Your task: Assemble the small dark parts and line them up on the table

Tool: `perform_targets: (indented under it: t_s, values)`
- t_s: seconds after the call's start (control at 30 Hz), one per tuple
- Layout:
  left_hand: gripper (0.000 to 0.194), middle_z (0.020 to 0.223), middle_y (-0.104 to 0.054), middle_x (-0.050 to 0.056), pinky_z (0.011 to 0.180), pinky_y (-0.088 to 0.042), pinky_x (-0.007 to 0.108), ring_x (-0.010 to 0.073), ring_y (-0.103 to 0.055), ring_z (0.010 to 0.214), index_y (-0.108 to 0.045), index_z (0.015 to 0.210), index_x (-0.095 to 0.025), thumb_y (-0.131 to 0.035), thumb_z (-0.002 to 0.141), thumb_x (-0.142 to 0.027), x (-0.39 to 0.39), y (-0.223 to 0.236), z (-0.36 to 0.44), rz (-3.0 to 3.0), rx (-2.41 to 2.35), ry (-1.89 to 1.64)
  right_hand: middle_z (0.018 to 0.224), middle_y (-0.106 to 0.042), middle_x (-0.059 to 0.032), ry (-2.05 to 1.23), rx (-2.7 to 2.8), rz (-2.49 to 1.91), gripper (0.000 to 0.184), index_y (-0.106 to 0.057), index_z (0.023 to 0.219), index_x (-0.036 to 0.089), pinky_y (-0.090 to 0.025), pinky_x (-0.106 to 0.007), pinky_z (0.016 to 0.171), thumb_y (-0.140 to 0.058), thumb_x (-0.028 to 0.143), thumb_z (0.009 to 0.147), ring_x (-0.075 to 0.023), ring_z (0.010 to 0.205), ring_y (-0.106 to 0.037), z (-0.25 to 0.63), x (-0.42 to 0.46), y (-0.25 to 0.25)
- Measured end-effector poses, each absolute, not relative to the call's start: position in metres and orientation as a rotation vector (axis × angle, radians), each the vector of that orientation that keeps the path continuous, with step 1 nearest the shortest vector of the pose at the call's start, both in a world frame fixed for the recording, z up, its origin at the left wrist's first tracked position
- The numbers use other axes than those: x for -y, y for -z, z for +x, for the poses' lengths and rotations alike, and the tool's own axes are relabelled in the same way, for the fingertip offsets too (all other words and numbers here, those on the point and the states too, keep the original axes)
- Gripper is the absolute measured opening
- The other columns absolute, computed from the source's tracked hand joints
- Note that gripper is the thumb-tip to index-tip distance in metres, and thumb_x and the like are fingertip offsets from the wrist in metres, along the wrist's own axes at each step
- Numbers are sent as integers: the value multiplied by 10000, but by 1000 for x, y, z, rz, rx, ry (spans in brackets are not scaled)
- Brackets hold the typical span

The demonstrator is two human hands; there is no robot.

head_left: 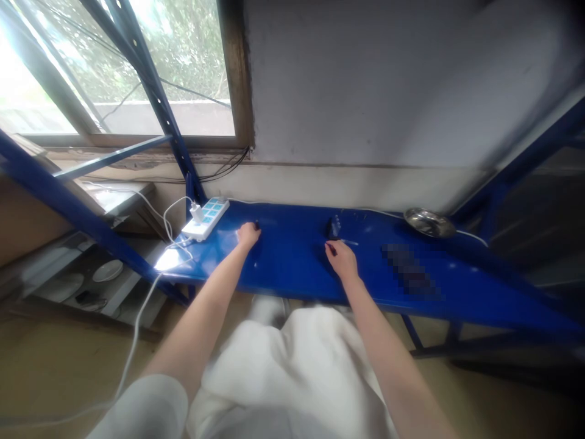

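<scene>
My left hand (248,235) is closed over the left half of the blue shelf (292,268), its fingers pinching a small dark object (256,225) mostly hidden by them. To the right, my right hand (342,260) pinches another small dark piece (332,249), too small to name. Just beyond it stands a small black item with a clear, shiny part (335,227). A thin pale strip (350,242) lies beside my right fingertips.
A white power strip (206,219) with a plugged-in white charger (196,212) lies at the shelf's left end. Toward the back right sits a shiny metal dish (428,222), with a blurred-out dark patch (411,271) nearer me. Blue uprights (158,97) frame the shelf.
</scene>
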State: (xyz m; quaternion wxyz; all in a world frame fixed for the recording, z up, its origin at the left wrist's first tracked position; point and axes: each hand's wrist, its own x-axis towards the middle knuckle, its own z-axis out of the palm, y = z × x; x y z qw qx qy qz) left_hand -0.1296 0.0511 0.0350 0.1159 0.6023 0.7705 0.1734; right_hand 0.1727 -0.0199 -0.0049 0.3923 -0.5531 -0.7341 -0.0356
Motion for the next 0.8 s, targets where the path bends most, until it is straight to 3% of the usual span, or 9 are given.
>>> perform_targets:
  t_s: [0.4,0.5,0.6,0.8]
  values:
    - [276,892,-658,56,754,-405,274,207,-593,885,-607,835,-189,-593,689,-424,-41,-36,-127,1752,-2287,-627,803,-628,-111,234,1702,-1586,314,-629,879,121,-410,-325,687,-365,290,854,-204,744,-544,174,21,4]
    - [322,875,-637,37,779,-395,278,189,-573,876,-565,882,-187,-595,695,-448,-25,-36,-122,1723,-2327,-891,925,-614,-162,278,1539,-1764,316,-594,983,98,-392,-372,712,-371,254,822,-254,845,-527,173,21,3]
    - [246,843,-615,37,811,-383,287,171,-558,851,-536,879,-177,-529,771,-399,-3,-36,-110,1783,-2272,-1134,1130,-548,-208,268,1476,-1868,391,-529,1127,87,-372,-440,765,-360,229,803,-311,989,-479,172,18,4]
    - [196,868,-603,59,833,-385,298,155,-550,848,-546,915,-168,-427,846,-306,32,-35,-72,2275,-1711,-1185,1249,-470,-225,149,1498,-1926,466,-449,1253,109,-321,-532,811,-293,221,829,-339,1072,-423,173,10,13]
